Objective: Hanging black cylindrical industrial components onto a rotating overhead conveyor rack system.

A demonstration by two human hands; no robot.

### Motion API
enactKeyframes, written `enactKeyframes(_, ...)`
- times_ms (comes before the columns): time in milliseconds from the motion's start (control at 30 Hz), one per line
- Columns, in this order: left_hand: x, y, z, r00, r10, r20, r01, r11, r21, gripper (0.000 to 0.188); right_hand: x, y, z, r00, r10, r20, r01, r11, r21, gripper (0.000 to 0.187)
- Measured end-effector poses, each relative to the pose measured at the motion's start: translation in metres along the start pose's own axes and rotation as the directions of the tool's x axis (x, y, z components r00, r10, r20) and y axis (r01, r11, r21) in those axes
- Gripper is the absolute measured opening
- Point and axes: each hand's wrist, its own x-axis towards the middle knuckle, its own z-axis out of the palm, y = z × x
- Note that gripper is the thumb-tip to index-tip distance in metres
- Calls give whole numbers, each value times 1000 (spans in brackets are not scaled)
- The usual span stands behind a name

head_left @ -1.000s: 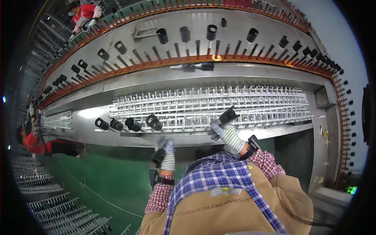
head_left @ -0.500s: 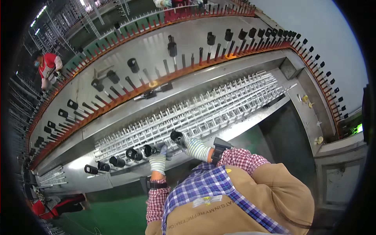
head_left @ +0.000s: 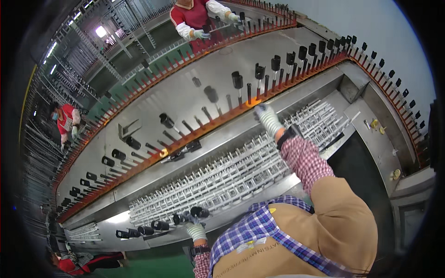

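Black cylinder (head_left: 200,212) by left hand (head_left: 193,226) points sideways.

Around us we see a pale, plain wall (head_left: 354,18) at the upper right and a green floor (head_left: 160,262) below. Our steel tabletop (head_left: 278,42) spans the middle, shining softly. Toward the upper left, we make out tall metal racks (head_left: 74,79), slim strip lights (head_left: 53,48) and one bright glow (head_left: 100,31).
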Motion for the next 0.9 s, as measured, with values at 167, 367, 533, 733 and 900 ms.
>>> enactKeyframes(167,10,-1,5,990,77,119,-142,529,837,62,109,-22,-9,994,6,109,26,958,-287,51)
enactKeyframes(367,57,-81,0,986,115,124,-124,-5,992,59,83,-84,-5,989,-69,129,126,846,-518,38)
enactKeyframes(533,-5,-3,11,964,84,-253,42,890,454,46,145,-43,-145,931,-13,-365,1,999,-35,40)
enactKeyframes(733,-65,22,37,693,176,-699,-31,976,215,52,240,26,-207,885,-443,-142,261,726,-636,33)
enactKeyframes(900,-100,51,53,815,154,-558,-384,866,-321,43,165,-55,-156,818,-572,-69,446,705,-551,21)
